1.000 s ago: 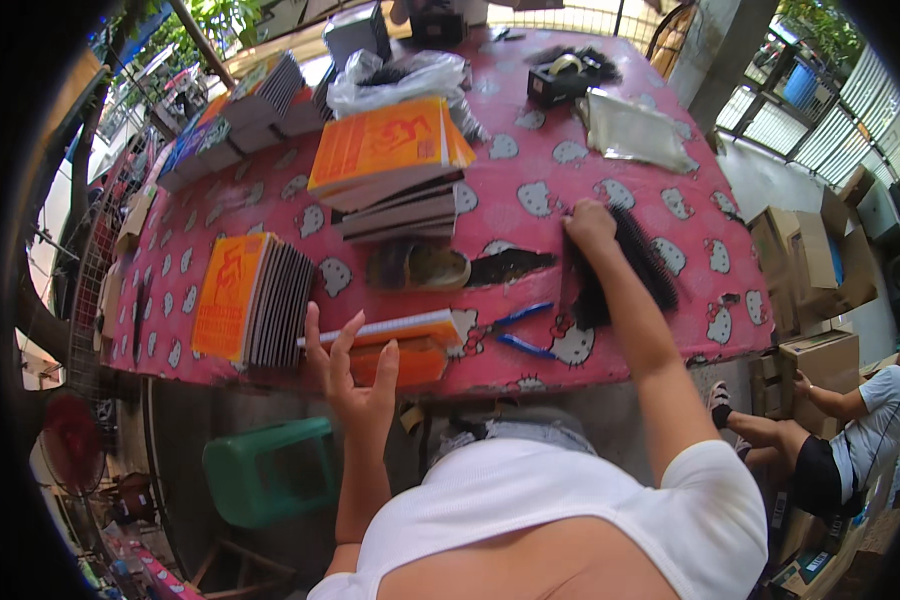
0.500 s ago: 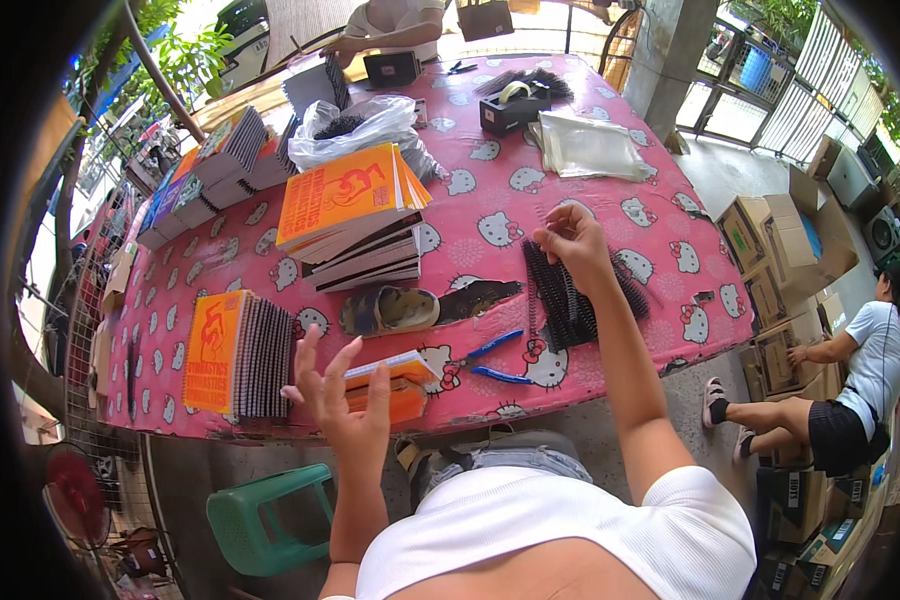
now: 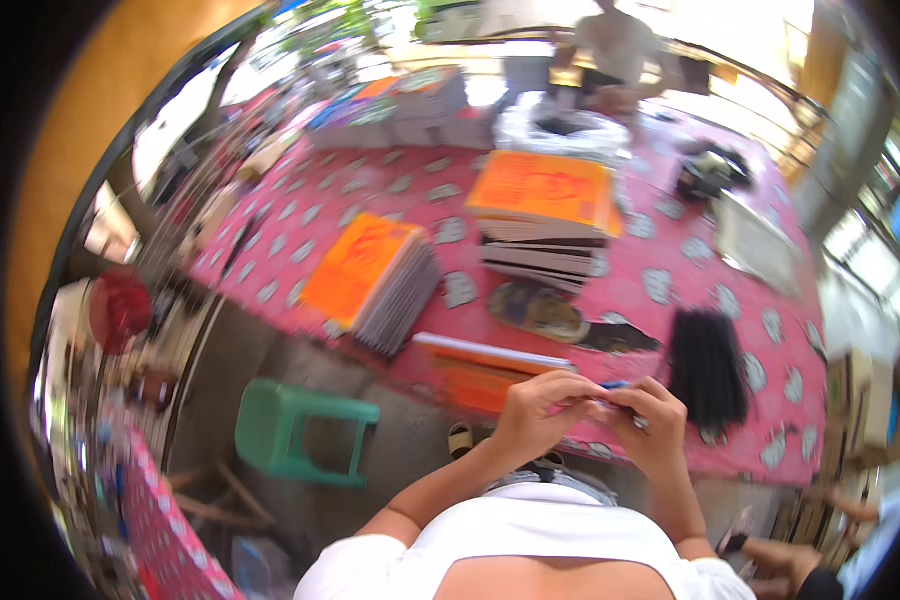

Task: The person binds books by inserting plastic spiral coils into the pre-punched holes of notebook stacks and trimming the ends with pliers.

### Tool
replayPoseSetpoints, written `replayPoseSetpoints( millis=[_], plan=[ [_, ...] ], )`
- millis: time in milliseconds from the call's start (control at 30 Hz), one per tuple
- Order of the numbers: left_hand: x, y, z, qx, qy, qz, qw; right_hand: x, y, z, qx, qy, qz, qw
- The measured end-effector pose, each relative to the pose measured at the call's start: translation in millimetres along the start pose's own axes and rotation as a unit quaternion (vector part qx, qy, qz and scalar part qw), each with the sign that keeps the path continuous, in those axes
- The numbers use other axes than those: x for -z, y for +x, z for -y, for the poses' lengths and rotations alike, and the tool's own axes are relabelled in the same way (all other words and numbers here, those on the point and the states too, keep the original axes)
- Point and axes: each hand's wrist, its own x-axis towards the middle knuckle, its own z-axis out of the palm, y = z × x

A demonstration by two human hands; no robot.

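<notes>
My left hand (image 3: pixel 548 408) and my right hand (image 3: pixel 652 418) meet above the table's front edge. Fingertips of both are pinched together, almost touching; whatever they hold is too small and blurred to name. A bit of blue, likely the handle of the pliers (image 3: pixel 615 385), shows just behind them. Left of my hands lies an orange-covered notebook (image 3: pixel 480 378) with a white edge facing up. Black plastic binding coils (image 3: pixel 708 370) lie in a bundle beyond my right hand. A camouflage slipper (image 3: pixel 538 308) rests beside a torn dark patch in the pink tablecloth (image 3: pixel 450 335).
Orange notebooks stand in a tall stack (image 3: pixel 545 195) and a spiral-bound stack (image 3: pixel 370 275). Farther back are a white plastic bag (image 3: pixel 560 130), more books (image 3: pixel 410 110), a tape dispenser (image 3: pixel 710 172) and clear sheets (image 3: pixel 755 240). A green stool (image 3: pixel 300 425) stands left; another person (image 3: pixel 618 50) sits opposite.
The view has swung left, so the table appears farther right. My hands, apart and raised before, have come together with fingers pinched. The person at the right has shifted toward the lower edge.
</notes>
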Motion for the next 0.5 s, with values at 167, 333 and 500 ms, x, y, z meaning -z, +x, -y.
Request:
replayPoseSetpoints(
  millis=[167, 333, 500],
  plan=[
    [-1, -29, 17, -0.112, 0.056, -0.205, 0.971, -35, -3, 6, 0.015, -0.026, 0.017, 0.999],
    [4, -62, 13, -0.14, 0.108, -0.258, 0.95, -49, -2, 2, 0.099, 0.011, 0.102, 0.99],
    [32, -93, -22, 0.041, -0.091, -0.275, 0.956, -70, 8, 48, 0.175, 0.072, 0.226, 0.956]
  ],
)
